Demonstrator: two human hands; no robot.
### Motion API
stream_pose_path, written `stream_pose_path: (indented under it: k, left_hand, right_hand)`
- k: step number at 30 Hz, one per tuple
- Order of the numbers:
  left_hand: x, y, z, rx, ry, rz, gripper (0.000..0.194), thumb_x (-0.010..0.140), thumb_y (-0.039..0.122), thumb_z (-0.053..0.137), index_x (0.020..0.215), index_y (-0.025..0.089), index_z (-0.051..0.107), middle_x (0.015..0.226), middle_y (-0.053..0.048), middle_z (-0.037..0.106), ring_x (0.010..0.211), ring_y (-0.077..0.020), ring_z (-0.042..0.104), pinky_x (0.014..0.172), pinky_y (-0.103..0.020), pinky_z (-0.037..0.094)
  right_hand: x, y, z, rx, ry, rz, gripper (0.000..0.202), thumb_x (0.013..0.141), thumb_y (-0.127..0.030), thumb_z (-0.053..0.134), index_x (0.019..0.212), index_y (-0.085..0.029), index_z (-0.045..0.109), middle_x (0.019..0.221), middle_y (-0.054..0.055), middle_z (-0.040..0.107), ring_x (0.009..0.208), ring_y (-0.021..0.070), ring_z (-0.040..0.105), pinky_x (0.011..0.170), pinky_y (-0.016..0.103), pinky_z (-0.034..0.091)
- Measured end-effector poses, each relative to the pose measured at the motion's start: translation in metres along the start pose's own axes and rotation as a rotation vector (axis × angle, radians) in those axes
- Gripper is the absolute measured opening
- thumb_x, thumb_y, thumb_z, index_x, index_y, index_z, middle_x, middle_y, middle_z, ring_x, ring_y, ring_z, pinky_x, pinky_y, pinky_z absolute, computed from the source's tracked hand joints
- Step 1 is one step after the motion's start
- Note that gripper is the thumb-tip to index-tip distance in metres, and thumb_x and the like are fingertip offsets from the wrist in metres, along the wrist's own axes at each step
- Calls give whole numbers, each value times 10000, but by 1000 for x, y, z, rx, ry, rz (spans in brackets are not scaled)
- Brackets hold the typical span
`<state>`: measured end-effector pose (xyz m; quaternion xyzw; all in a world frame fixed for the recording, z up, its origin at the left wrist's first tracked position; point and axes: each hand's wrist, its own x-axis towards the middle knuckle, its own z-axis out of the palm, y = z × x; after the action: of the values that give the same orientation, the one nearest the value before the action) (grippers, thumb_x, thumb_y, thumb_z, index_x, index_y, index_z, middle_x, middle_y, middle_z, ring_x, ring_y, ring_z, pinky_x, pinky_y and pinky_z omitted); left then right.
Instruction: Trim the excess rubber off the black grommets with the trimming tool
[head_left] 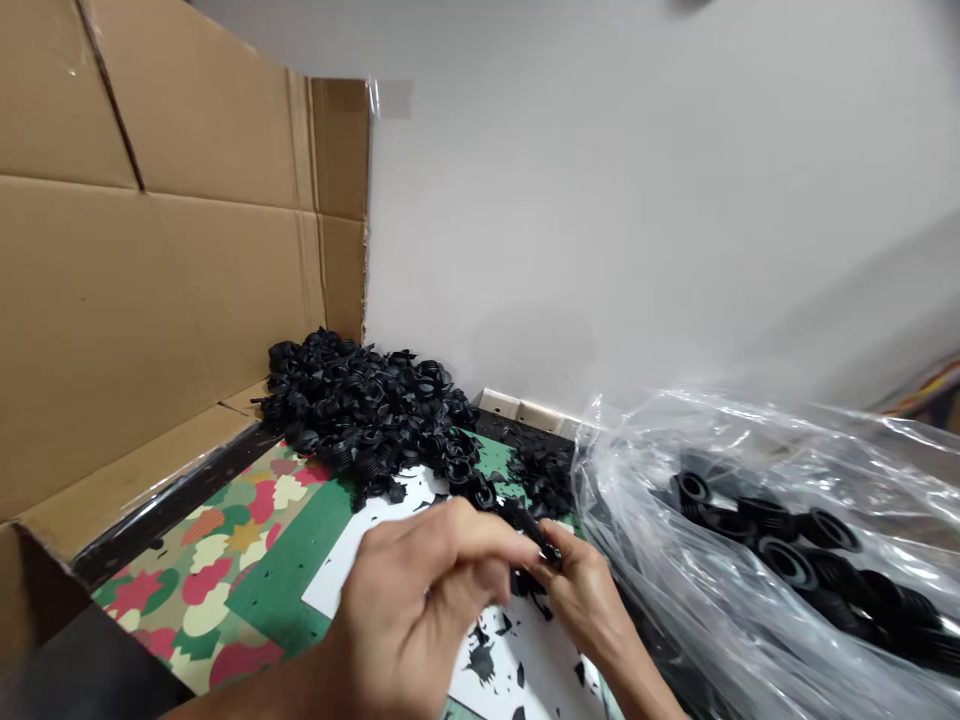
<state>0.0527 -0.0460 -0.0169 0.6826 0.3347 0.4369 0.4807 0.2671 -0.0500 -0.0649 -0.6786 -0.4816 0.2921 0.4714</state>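
My left hand (420,600) is raised in front of the work surface, its fingers curled and the index fingertip close to a black rubber piece (534,530). What lies between its thumb and fingers is hidden. My right hand (585,590) is closed around that dark piece, which points up and to the left; its exact shape is hard to make out. Below the hands lies a white sheet (517,660) scattered with black scraps (481,660). Just beyond is a large heap of black ribbed rubber pieces (367,400).
A clear plastic bag (637,470) on the right contains several black ribbed rubber sleeves (784,562). Tall cardboard (187,250) stands on the left, and a grey wall (637,200) rises behind. Patterned paper (217,570) covers the left side. More black scraps (547,475) lie near the bag.
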Motion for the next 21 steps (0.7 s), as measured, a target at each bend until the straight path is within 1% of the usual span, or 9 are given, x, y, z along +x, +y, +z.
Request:
stream_pose_path:
  k: [2, 4, 6, 8, 11, 13, 16, 19, 21]
  left_hand:
    - [27, 11, 3, 100, -97, -36, 158, 801, 260, 578, 842, 222, 727, 686, -17, 673, 624, -180, 587, 570, -257, 453]
    - [37, 10, 7, 185, -169, -107, 124, 768, 198, 581, 770, 191, 704, 629, 0, 633, 579, -153, 545, 531, -233, 417]
    - [35, 2, 11, 198, -179, -198, 98, 738, 172, 585, 756, 179, 681, 602, 17, 597, 560, -138, 519, 514, -220, 391]
    - [30, -6, 14, 154, -155, -283, 92, 711, 166, 599, 784, 179, 653, 644, 26, 590, 553, -125, 503, 509, -214, 382]
    - [27, -10, 16, 77, -115, -353, 232, 637, 149, 657, 864, 183, 626, 745, 33, 590, 547, -104, 481, 504, -205, 375]
    - [29, -9, 15, 50, -116, -365, 276, 623, 142, 668, 892, 184, 624, 696, 55, 556, 522, -92, 449, 485, -197, 352]
    - [32, -13, 16, -17, -128, -401, 168, 661, 153, 625, 827, 176, 620, 560, 85, 467, 457, -85, 392, 437, -195, 307]
    - [33, -24, 16, -77, -72, -428, 89, 633, 158, 641, 705, 168, 591, 504, 91, 424, 450, -84, 368, 429, -196, 279]
    - [33, -32, 15, -94, 27, -418, 121, 594, 150, 669, 643, 171, 561, 509, 83, 435, 488, -91, 380, 453, -196, 289]
  right_hand:
    - [-4, -8, 0, 118, -16, 24, 150, 674, -347, 608, 638, -208, 565, 599, -24, 546, 561, 155, 501, 561, 268, 400]
    - [-8, -15, 1, 220, -37, 69, 228, 690, -403, 628, 634, -205, 529, 530, -64, 429, 444, 98, 362, 450, 233, 312]
    - [-13, -20, 4, 305, -65, 120, 304, 704, -474, 631, 643, -204, 505, 491, -95, 323, 396, 64, 227, 389, 209, 201]
    - [-19, -24, 7, 429, -106, 198, 369, 691, -528, 662, 658, -202, 493, 481, -119, 255, 399, 45, 142, 380, 190, 121]
    - [-27, -30, 15, 634, -160, 292, 442, 614, -548, 753, 653, -199, 484, 464, -138, 219, 401, 28, 94, 382, 176, 67]
    - [-31, -32, 21, 671, -162, 303, 446, 590, -542, 774, 649, -197, 498, 450, -138, 219, 388, 26, 102, 375, 179, 59]
    - [-33, -30, 30, 597, -90, 248, 404, 607, -520, 758, 632, -183, 537, 457, -115, 276, 381, 35, 151, 364, 188, 99]
    - [-30, -24, 36, 449, 86, 119, 360, 614, -496, 734, 594, -171, 580, 500, -49, 451, 437, 92, 365, 402, 210, 264]
    - [-29, -21, 35, 343, 211, 92, 351, 628, -511, 709, 624, -171, 626, 534, -14, 538, 520, 148, 476, 468, 241, 353]
